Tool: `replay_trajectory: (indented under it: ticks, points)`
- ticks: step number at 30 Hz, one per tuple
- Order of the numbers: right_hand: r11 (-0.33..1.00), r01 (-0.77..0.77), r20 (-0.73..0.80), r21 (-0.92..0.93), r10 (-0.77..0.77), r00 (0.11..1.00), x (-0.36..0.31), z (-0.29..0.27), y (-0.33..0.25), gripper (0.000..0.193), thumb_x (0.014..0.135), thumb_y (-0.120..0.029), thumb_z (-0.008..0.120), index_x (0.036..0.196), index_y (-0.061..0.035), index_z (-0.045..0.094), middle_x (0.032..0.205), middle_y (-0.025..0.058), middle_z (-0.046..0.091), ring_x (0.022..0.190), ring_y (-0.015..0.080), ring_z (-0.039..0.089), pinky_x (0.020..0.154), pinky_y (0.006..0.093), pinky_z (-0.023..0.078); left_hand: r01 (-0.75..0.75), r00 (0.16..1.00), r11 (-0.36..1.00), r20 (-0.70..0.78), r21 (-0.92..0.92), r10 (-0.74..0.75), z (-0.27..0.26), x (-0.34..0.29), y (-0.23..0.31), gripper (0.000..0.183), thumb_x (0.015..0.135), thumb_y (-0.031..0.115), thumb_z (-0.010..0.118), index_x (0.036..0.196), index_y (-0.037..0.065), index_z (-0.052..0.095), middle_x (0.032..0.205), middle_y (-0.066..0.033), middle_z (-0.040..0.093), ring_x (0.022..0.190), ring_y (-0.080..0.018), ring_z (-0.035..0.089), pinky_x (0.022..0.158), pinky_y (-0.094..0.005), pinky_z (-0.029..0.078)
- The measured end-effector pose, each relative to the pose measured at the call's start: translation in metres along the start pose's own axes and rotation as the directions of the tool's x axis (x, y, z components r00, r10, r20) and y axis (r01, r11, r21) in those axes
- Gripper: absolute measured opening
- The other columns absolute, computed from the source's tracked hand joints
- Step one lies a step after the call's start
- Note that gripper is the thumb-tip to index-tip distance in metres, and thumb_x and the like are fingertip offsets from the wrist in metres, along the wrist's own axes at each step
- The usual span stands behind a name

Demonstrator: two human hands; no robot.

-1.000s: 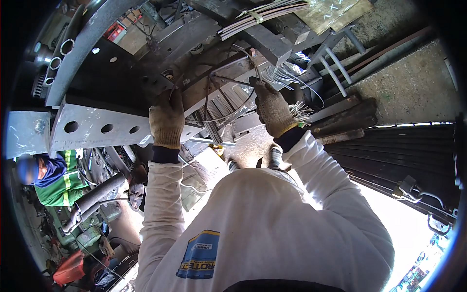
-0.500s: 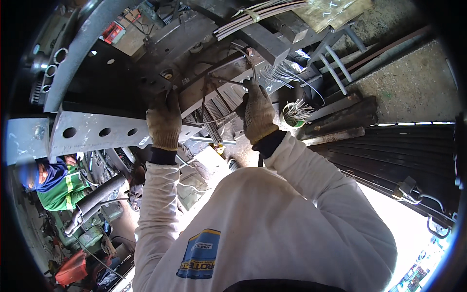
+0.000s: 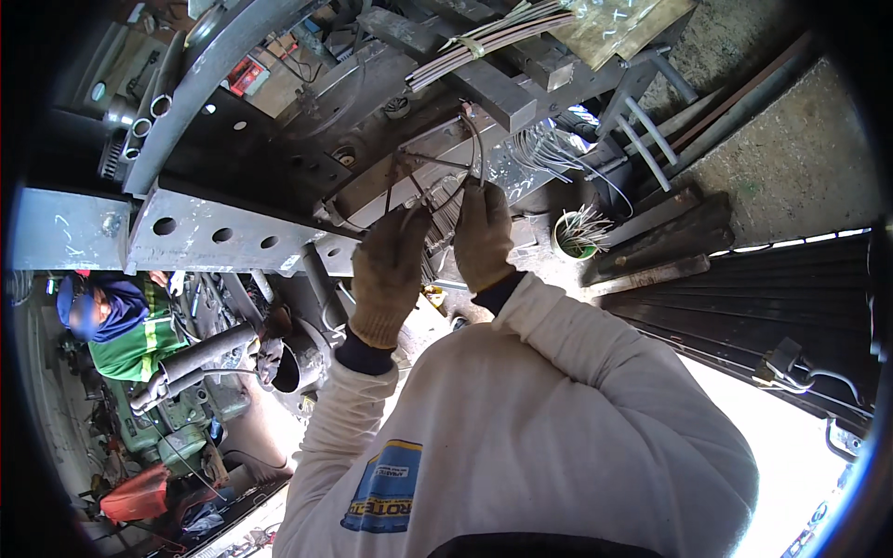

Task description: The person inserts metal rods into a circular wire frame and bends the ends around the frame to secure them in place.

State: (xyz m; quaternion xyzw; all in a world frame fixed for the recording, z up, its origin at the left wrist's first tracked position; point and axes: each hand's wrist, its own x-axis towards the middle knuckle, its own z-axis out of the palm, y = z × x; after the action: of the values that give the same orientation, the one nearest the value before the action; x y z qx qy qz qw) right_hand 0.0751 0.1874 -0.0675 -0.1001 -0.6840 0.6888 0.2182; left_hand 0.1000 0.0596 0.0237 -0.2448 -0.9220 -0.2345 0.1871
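Both my hands wear light knitted work gloves and are raised over the metal workbench. My right hand [image 3: 484, 240] is closed around a thin bent metal rod [image 3: 480, 149], which curves up from its fingers. Close beside it on the left, my left hand [image 3: 389, 272] has its fingers pinched at the lower part of the curved rod; its fingertips are partly hidden. Just beyond the gloves stands a small frame of dark thin bars [image 3: 435, 160]. Behind the hands a bundle of thin rods [image 3: 445, 226] is partly covered.
A long steel beam with round holes [image 3: 195, 232] runs left. Beyond lie bundled rods [image 3: 493, 42] and loose wires [image 3: 539, 153]. Right stands a bucket of offcuts [image 3: 579, 232]. A person in green [image 3: 139, 339] is at lower left, near a machine [image 3: 181, 423].
My left hand has moved right and nearer to me, from beside the beam to beside my right hand. My right hand has come slightly nearer. The whole view has shifted a little.
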Motion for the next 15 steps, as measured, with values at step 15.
replay_trajectory:
  ticks: [15]
  points:
    - [0.438, -0.522, 0.359, 0.732, 0.403, 0.842, 0.0, -0.031, -0.072, 0.025, 0.1, -0.028, 0.058, 0.114, -0.0079, 0.062, 0.095, 0.0021, 0.064, 0.086, 0.0094, 0.059, 0.073, 0.0264, 0.051, 0.543, 0.839, 0.685, 0.335, -0.486, -0.428, 0.013, -0.001, 0.045, 0.021, 0.09, 0.011, 0.066, 0.108, 0.0, 0.064, 0.099, -0.0094, 0.071, 0.088, -0.0145, 0.066, 0.076, -0.0303, 0.053]
